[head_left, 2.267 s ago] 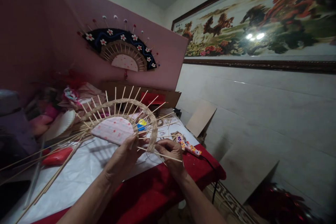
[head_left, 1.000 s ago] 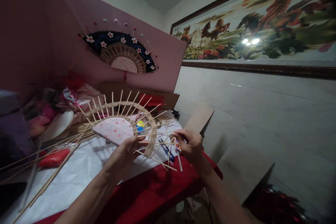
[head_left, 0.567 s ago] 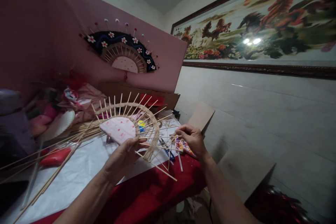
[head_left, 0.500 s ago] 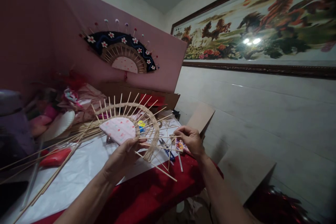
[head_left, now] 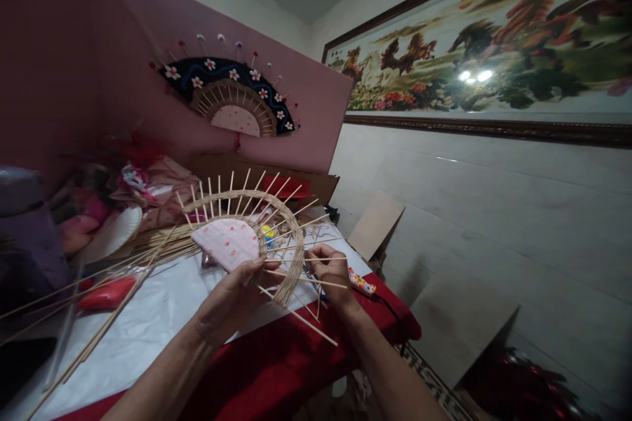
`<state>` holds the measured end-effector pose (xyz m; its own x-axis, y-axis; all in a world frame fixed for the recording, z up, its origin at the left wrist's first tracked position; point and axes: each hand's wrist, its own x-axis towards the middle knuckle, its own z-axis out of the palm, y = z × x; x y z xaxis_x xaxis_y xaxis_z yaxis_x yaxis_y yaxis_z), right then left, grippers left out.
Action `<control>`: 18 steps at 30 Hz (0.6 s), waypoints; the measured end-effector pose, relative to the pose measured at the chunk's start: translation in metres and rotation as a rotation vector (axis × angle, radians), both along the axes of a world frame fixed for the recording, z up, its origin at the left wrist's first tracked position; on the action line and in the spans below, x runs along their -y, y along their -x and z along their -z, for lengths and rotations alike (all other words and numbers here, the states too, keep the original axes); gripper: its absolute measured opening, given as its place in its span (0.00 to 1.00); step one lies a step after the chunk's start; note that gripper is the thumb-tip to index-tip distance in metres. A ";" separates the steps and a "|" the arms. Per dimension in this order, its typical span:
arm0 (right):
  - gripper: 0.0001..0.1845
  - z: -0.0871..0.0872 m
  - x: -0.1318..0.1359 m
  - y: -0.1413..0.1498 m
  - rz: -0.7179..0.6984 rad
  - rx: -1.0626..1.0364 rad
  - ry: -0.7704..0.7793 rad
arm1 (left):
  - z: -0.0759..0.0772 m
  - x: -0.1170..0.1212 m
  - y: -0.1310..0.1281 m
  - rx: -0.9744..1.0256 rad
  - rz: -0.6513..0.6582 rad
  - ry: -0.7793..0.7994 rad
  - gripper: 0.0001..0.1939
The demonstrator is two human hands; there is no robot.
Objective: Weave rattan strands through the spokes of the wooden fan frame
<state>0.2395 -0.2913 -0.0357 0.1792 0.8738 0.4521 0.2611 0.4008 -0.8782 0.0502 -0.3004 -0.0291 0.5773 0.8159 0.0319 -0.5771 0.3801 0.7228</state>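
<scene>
Left hand (head_left: pixel 239 292): closed on the near right corner of a fan frame (head_left: pixel 247 245), thumb laid on top, fingers passed behind. Right hand (head_left: pixel 328 275): fingertips drawn together at the outer right edge of the frame, beside the protruding sticks; whether a strand or a stick is pinched cannot be told.

Fan frame: held up over the front of the table, tilted, its arc turned away from the person. Half-disc (head_left: pixel 227 242): covered in pale pink fabric with red dots; judged complete. Woven band (head_left: pixel 299 237): fibre cord, carried through the sticks around the arc; judged largely done, with its near right end perhaps unfinished. Sticks (head_left: pixel 245 184): fanned outward, their outer ends left bare and uneven.

Mounted fan (head_left: pixel 234 93): displayed on a pink board (head_left: pixel 309 112) behind; similar in centre and band, but its outer zone is filled by a dark, flowered panel, with coloured balls above. No such panel is seen on the held frame.

Table, right: a flower-patterned corded tool (head_left: pixel 363 281), possibly a glue gun. Table, left: long loose sticks (head_left: pixel 109 325), a red packet (head_left: pixel 107 293), a white sheet (head_left: pixel 158 296) spread over red cloth (head_left: pixel 276 368).
</scene>
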 end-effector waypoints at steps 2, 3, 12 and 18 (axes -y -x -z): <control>0.13 0.001 0.000 0.001 0.021 -0.009 -0.018 | -0.001 0.001 0.000 0.021 0.020 0.017 0.12; 0.13 0.002 0.000 0.001 0.028 -0.023 -0.024 | -0.001 0.001 0.000 0.028 0.039 0.018 0.13; 0.13 0.020 -0.012 0.006 0.058 -0.192 -0.039 | -0.003 0.006 0.000 0.017 0.110 -0.002 0.14; 0.12 0.020 -0.013 0.009 0.044 -0.258 -0.036 | -0.006 0.007 -0.001 -0.010 0.089 0.014 0.14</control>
<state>0.2303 -0.2784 -0.0562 0.3301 0.8468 0.4171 0.0480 0.4263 -0.9033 0.0514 -0.3071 -0.0235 0.6478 0.7617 0.0144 -0.5332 0.4398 0.7227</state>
